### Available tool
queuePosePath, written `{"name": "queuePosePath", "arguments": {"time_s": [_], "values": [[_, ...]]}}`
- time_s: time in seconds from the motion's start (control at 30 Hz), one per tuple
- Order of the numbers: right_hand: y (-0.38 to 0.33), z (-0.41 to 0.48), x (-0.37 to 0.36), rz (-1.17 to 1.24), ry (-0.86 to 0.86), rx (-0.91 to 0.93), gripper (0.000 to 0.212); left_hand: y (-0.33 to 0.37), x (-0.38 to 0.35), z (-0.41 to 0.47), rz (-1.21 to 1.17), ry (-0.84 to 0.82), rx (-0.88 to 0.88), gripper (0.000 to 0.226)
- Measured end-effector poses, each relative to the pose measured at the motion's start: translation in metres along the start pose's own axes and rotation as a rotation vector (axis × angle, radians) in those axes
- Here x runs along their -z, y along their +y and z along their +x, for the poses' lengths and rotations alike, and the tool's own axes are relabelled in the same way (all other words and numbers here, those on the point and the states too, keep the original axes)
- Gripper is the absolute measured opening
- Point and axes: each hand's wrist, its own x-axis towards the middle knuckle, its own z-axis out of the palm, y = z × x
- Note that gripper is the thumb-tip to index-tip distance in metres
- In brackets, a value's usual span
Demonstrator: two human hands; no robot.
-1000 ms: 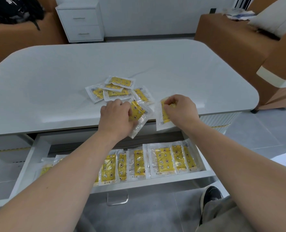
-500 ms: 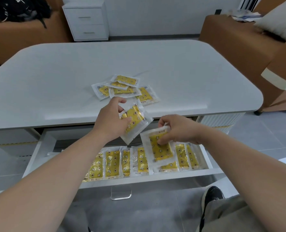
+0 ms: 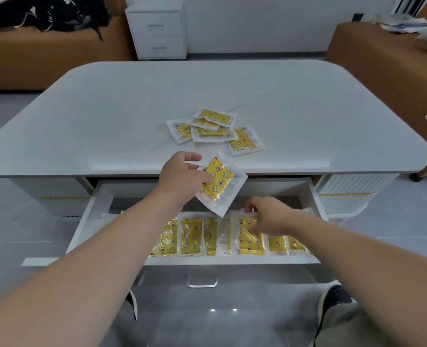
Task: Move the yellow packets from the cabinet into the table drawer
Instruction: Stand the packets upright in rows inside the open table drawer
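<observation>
Your right hand point(image 3: 270, 217) is down in the drawer point(image 3: 207, 260) now, pinching its packet point(image 3: 251, 237) flat; left hand point(image 3: 182, 179) grips the next packet point(image 3: 218, 182).

Yellow packets point(image 3: 220, 181), pale grey table point(image 3: 132, 101)
Packets carry white stars and moons on yellow, edged in clear wrap; drawer point(image 3: 232, 259) at 6 o'clock white; sofa point(image 3: 32, 61) at 10 o'clock orange-brown.

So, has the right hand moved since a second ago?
Yes: the right hand came down from the tabletop edge into the open drawer, pinching its packet.
</observation>
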Motion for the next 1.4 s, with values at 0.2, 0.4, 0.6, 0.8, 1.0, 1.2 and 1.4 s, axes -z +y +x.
{"name": "queuePosePath", "arguments": {"time_s": [0.2, 0.4, 0.6, 0.8, 1.0, 1.2, 1.4], "values": [[-0.006, -0.002, -0.002, -0.365, 0.118, 0.022, 0.066, -0.002, 0.007, 0.003, 0.023, -0.04, 0.071, 0.035], [-0.033, -0.012, 0.035, 1.005, 0.053, -0.005, 0.057, -0.005, 0.006, 0.005, 0.151, -0.192, 0.147, 0.022], [-0.047, -0.013, 0.037, 0.985, 0.119, 0.024, 0.03, -0.011, -0.007, 0.002, 0.385, -0.316, 0.101, 0.02], [-0.039, -0.004, 0.019, 0.462, 0.06, 0.006, 0.019, -0.02, 0.005, 0.01, 0.948, -0.108, -0.103, 0.036], [-0.036, 0.014, -0.013, 0.238, 0.003, 0.021, 0.021, -0.016, 0.009, 0.014, 0.84, -0.075, -0.115, 0.035], [-0.039, 0.02, -0.026, -0.138, 0.1, 0.035, 0.029, -0.013, 0.008, 0.011, 0.828, -0.064, -0.151, 0.036], [-0.051, 0.015, -0.01, -0.234, 0.187, 0.09, 0.043, -0.005, 0.007, 0.009, 0.765, -0.039, -0.179, 0.032]]}}
